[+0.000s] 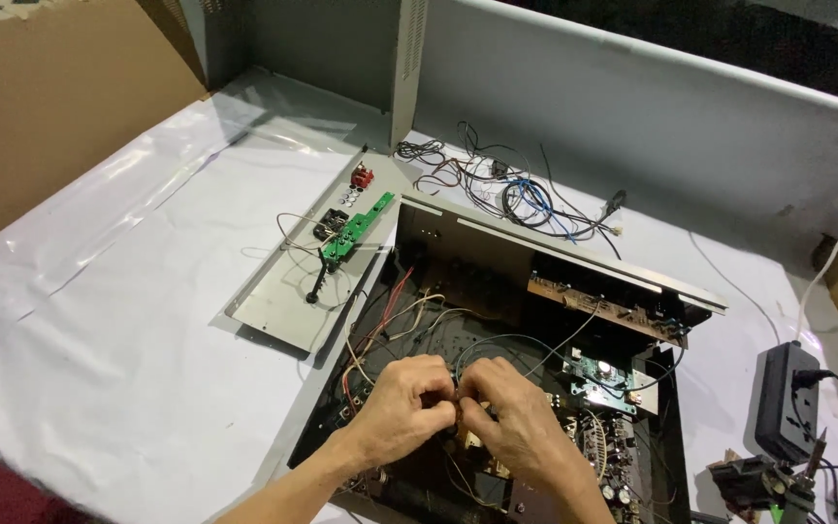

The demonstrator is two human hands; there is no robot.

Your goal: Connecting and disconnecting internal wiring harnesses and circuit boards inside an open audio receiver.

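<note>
An open black metal chassis (409, 243) of an electronic device lies on the white-covered table, full of wires and circuit boards. My left hand (400, 408) and my right hand (511, 417) meet over its near middle, fingertips pinched together on thin wires (409, 309) that rise from inside. What exactly sits between the fingertips is hidden. A small green circuit board (601, 376) lies just right of my right hand, and a long brown board (603, 309) stands along the chassis' far wall.
A grey metal panel (283, 311) with a narrow green board (353, 228) and red connector (362, 177) lies left of the chassis. Loose cables (506, 189) tangle behind it. A black power adapter (786, 398) and a soldering-iron stand (763, 480) sit at right. Cardboard stands at left.
</note>
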